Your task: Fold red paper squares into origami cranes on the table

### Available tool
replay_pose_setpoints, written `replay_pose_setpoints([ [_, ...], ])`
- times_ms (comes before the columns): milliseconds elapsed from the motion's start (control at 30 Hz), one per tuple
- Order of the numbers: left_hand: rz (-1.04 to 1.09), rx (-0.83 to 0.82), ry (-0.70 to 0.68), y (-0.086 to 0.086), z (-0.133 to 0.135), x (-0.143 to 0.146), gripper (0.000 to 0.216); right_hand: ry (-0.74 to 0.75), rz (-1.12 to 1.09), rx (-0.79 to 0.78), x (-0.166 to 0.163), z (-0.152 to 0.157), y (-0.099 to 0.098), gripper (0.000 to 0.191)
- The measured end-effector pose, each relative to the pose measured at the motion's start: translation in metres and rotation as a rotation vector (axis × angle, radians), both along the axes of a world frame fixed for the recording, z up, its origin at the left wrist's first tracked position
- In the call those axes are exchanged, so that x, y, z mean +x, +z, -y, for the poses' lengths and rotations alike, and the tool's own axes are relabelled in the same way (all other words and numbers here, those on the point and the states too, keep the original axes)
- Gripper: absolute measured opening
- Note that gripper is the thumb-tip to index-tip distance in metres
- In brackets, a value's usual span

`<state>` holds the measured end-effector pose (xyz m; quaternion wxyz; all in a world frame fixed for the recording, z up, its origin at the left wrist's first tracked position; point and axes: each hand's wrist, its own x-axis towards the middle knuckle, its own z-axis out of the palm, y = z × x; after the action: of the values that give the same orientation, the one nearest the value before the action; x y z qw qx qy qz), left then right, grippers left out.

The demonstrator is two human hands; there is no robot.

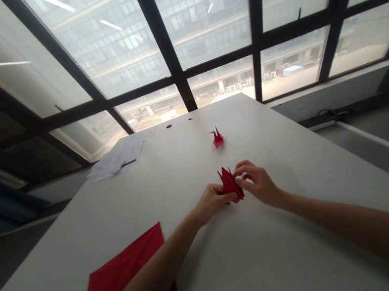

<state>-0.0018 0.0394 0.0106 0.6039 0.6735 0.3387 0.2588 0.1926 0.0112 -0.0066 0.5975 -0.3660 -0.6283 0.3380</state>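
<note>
Both my hands meet over the middle of a white table (259, 254). Between them is a small, partly folded red paper figure (230, 184) with two points sticking up. My left hand (212, 202) pinches its lower left side with thumb and fingers. My right hand (257, 182) pinches its upper right edge, fingers curled. A finished red paper crane (218, 138) stands farther back on the table, apart from both hands.
A flat red paper sheet (119, 274) lies at the near left, partly under my left forearm. White papers with a dark pen (121, 158) sit at the far left corner. Large dark-framed windows (182, 77) rise behind the table; the floor drops away on the right.
</note>
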Motion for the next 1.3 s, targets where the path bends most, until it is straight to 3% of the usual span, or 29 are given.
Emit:
replay_pose_setpoints([
  [133,0.008,-0.019,-0.035,0.003,0.001,0.000,0.028,0.046,0.035,0.002,0.001,-0.002,-0.002,0.019],
  [300,-0.011,-0.008,-0.011,0.002,0.001,0.000,0.030,-0.018,0.035,0.049,0.003,-0.004,-0.003,0.014],
  [500,-0.031,0.011,0.086,-0.004,0.002,0.004,0.032,-0.112,0.068,0.064,0.000,-0.002,-0.003,0.013],
  [600,-0.021,0.034,0.134,-0.007,0.003,0.006,0.032,-0.147,0.017,-0.003,-0.003,-0.003,-0.004,0.012],
  [800,-0.018,0.034,0.183,-0.006,0.006,0.010,0.032,0.098,0.002,-0.236,-0.004,-0.005,-0.009,0.030],
  [1300,0.043,0.008,0.237,-0.007,0.005,0.013,0.046,0.044,-0.090,-0.292,-0.003,-0.007,-0.009,0.034],
])
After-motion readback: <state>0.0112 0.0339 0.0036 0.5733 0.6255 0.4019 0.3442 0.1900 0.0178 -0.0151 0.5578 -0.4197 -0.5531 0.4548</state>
